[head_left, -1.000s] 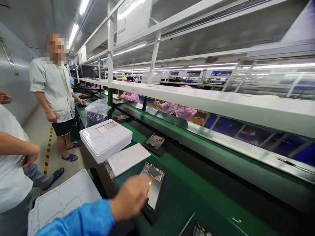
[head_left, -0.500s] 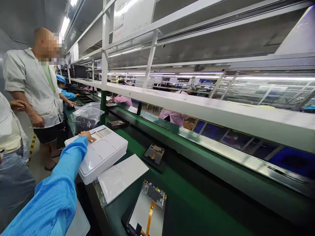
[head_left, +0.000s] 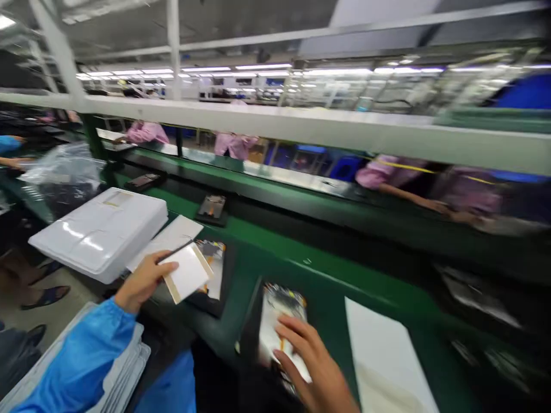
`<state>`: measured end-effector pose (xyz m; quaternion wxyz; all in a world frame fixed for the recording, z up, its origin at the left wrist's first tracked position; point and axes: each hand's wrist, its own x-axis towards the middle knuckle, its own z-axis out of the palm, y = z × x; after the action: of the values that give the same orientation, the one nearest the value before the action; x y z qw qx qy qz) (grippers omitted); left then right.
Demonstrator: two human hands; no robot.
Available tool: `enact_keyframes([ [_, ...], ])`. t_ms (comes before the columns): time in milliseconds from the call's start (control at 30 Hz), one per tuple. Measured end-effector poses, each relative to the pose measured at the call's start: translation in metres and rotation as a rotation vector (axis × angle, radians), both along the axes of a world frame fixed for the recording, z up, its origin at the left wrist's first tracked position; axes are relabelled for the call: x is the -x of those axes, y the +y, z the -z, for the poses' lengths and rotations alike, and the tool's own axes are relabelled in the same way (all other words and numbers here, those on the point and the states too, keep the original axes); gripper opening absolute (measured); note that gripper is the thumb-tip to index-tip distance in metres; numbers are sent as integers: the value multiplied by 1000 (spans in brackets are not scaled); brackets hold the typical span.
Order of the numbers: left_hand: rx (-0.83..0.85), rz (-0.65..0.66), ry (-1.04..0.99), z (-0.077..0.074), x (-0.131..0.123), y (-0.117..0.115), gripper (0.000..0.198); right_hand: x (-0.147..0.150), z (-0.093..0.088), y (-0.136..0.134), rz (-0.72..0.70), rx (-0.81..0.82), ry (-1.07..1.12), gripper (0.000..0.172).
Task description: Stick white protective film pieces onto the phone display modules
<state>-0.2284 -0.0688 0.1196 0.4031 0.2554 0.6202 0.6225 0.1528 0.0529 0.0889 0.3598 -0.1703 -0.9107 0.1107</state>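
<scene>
The left hand [head_left: 148, 278], its bright-blue sleeve [head_left: 81, 355] slanting up from the lower left, has its grip clamped, thumb uppermost, on a tilted square white card with tan edges [head_left: 187, 272]. The card is raised, partly covering a black-framed, silver-backed device [head_left: 220, 269] on the dark-green counter [head_left: 245, 252]. The right hand [head_left: 316, 361] reaches in from the bottom, thumb and fingers apart and curved over a silver-backed device with an orange ribbon [head_left: 270, 324]; contact cannot be told. Marks on its circuit strip are too blurred to read.
</scene>
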Motion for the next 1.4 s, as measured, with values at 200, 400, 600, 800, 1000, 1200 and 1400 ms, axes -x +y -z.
enact_keyframes([
  [200, 106, 273, -463, 48, -193, 44, 30, -20, -2, -31, 54, -41, -15, 40],
  [400, 145, 311, -608, 40, -251, 56, 38, -81, 23, -44, 130, 64, 55, 24],
  [600, 169, 376, -555, 41, -266, 54, 44, -104, 35, -53, 197, -53, -38, 29],
  [800, 193, 356, -477, 31, -276, 50, 45, -102, 30, -60, 230, -207, -166, 22],
  [1000, 138, 439, -485, 22, -281, 48, 61, -97, 36, -51, 202, -13, -32, 19],
  [1200, 163, 513, -579, 28, -270, 46, 61, -140, 35, -15, 808, 570, 527, 10],
  [1400, 93, 423, -778, 43, -279, 62, 52, -109, 22, -47, 524, 188, 262, 12],
])
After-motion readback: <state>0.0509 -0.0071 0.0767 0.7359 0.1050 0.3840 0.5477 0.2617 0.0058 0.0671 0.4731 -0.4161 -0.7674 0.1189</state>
